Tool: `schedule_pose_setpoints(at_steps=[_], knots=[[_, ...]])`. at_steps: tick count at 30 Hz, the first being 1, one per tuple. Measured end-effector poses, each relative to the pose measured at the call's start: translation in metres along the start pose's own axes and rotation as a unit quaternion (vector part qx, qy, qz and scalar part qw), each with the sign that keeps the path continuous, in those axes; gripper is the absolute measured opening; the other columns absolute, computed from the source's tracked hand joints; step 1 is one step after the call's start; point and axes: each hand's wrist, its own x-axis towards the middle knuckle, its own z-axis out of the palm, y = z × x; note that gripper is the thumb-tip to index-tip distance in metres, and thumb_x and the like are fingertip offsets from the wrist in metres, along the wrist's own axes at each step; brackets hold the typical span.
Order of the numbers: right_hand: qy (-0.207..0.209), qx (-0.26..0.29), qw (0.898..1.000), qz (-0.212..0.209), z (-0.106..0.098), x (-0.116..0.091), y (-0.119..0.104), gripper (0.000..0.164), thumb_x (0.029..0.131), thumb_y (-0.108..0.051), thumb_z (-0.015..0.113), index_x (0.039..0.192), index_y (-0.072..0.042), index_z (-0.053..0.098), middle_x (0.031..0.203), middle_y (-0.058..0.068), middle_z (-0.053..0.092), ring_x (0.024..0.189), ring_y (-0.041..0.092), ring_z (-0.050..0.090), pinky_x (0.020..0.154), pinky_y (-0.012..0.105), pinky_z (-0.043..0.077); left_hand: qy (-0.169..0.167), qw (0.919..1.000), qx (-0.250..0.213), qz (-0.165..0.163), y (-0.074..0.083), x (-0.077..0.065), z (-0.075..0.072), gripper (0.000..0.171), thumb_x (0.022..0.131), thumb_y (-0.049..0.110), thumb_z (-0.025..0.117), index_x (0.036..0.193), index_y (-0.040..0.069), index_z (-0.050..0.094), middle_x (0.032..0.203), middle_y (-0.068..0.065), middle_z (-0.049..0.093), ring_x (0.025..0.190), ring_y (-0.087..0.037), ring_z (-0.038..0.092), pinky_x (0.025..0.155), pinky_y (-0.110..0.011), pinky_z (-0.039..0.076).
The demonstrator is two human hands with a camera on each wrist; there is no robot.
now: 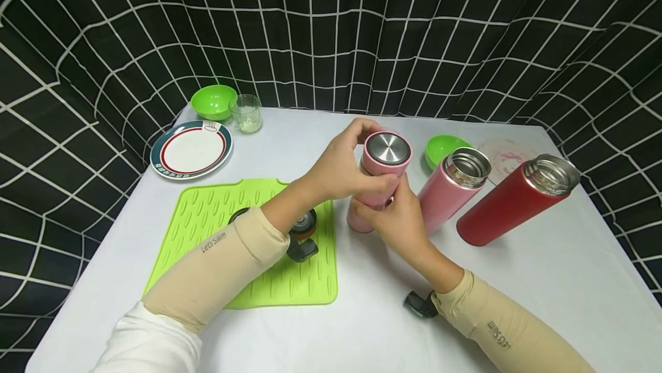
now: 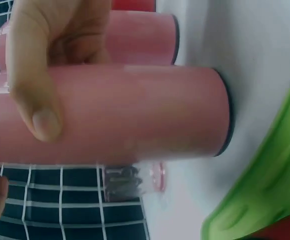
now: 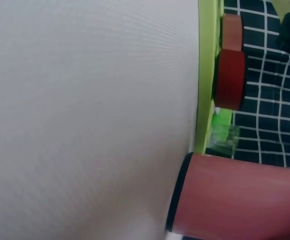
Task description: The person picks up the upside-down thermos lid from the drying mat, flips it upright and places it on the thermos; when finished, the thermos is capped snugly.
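Note:
In the head view, a pink thermos bottle (image 1: 360, 220) stands between both hands, topped by a pink cap with a shiny steel disc (image 1: 388, 148). My left hand (image 1: 341, 163) grips the cap, thumb across its front. Lower down, my right hand (image 1: 398, 218) holds the bottle's body, and its thumb wraps round the pink side in the left wrist view. The bottle's dark base rim (image 3: 179, 192) is at the white tabletop in the right wrist view. Just right of it, an uncapped pink thermos (image 1: 450, 189) and an uncapped red thermos (image 1: 512, 206) show bare steel necks.
Under my left forearm lies a lime-green mat (image 1: 207, 212), bearing a red lid (image 3: 230, 80) and a pink lid (image 3: 232, 32). Farther back left are a rimmed plate (image 1: 191, 152), a green bowl (image 1: 213, 102) and a glass (image 1: 246, 113). Another green bowl (image 1: 443, 149) sits behind the bottles.

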Motion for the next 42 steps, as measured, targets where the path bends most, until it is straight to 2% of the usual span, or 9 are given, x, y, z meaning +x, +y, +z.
schedule_pose_setpoints(at_steps=[5,9,20,24,28,34,38,40,42], knots=[[-0.003,-0.001,1.000,0.002,0.000,0.000,-0.001,0.073,0.074,-0.018,0.086,0.133,-0.013,0.042,0.119,0.001,0.062,0.107,0.015,0.059,0.090,0.038,0.048,0.006,0.9998,-0.014,-0.015,0.002,0.001,0.004,0.080,0.068,0.016,0.084,0.132,0.006,0.037,0.128,-0.005,0.048,0.112,-0.014,0.052,0.098,-0.028,0.043],[-0.003,-0.001,1.000,-0.001,-0.001,0.000,0.001,0.074,0.074,-0.017,0.085,0.134,-0.012,0.042,0.120,0.001,0.061,0.108,0.016,0.059,0.091,0.039,0.048,0.020,0.9998,-0.006,-0.008,0.000,0.003,0.000,0.068,0.071,0.016,0.086,0.129,0.005,0.053,0.122,-0.001,0.059,0.112,-0.012,0.054,0.098,-0.030,0.043],[0.008,0.004,1.000,-0.004,0.000,0.003,0.000,0.074,0.071,-0.015,0.086,0.132,-0.014,0.044,0.116,0.001,0.063,0.104,0.016,0.060,0.090,0.037,0.049,-0.028,0.9985,-0.047,-0.003,0.001,0.006,-0.012,0.076,0.071,0.007,0.087,0.135,0.001,0.047,0.131,-0.005,0.054,0.118,-0.015,0.053,0.103,-0.029,0.040],[0.005,0.005,1.000,-0.002,0.000,0.003,0.000,0.074,0.072,-0.015,0.085,0.132,-0.015,0.043,0.115,0.001,0.063,0.103,0.015,0.060,0.089,0.037,0.049,-0.012,0.9993,-0.030,-0.017,0.000,0.005,-0.006,0.077,0.067,0.016,0.090,0.131,0.004,0.049,0.126,-0.002,0.055,0.113,-0.012,0.055,0.099,-0.028,0.043],[0.004,0.013,1.000,0.004,0.001,0.002,0.001,0.072,0.071,-0.013,0.085,0.131,-0.015,0.044,0.114,0.001,0.063,0.102,0.015,0.060,0.088,0.037,0.049,-0.031,0.9960,-0.082,-0.016,-0.005,0.005,-0.007,0.071,0.073,0.007,0.084,0.135,0.002,0.050,0.126,-0.007,0.059,0.112,-0.016,0.058,0.099,-0.032,0.045],[-0.006,0.026,1.000,0.005,0.005,0.003,0.001,0.071,0.071,-0.012,0.084,0.131,-0.015,0.046,0.114,0.000,0.063,0.102,0.014,0.060,0.089,0.037,0.049,0.035,0.9984,-0.043,-0.008,-0.002,0.000,-0.003,0.075,0.066,0.015,0.091,0.129,0.004,0.051,0.122,-0.003,0.058,0.109,-0.014,0.059,0.097,-0.031,0.046],[-0.001,0.020,1.000,0.008,0.002,0.003,0.000,0.074,0.070,-0.013,0.084,0.132,-0.016,0.044,0.115,0.000,0.063,0.102,0.015,0.060,0.090,0.037,0.048,-0.023,0.9920,-0.123,-0.018,-0.005,0.005,-0.010,0.067,0.073,-0.002,0.082,0.133,-0.001,0.053,0.124,-0.008,0.061,0.112,-0.021,0.060,0.099,-0.035,0.046],[-0.001,0.014,1.000,0.009,0.001,0.003,0.000,0.074,0.070,-0.013,0.085,0.132,-0.015,0.044,0.115,0.000,0.062,0.102,0.016,0.060,0.090,0.038,0.048,-0.032,0.9932,-0.106,-0.035,-0.005,0.005,-0.009,0.076,0.073,0.004,0.084,0.138,0.002,0.047,0.130,-0.005,0.056,0.113,-0.020,0.058,0.097,-0.034,0.046],[-0.004,0.012,1.000,0.006,0.002,0.003,0.000,0.073,0.070,-0.013,0.085,0.131,-0.014,0.045,0.114,0.001,0.063,0.102,0.016,0.061,0.089,0.038,0.048,-0.002,0.9981,-0.051,-0.033,-0.003,0.003,-0.004,0.078,0.071,0.017,0.088,0.136,0.006,0.048,0.128,-0.001,0.056,0.110,-0.016,0.058,0.094,-0.032,0.047]])
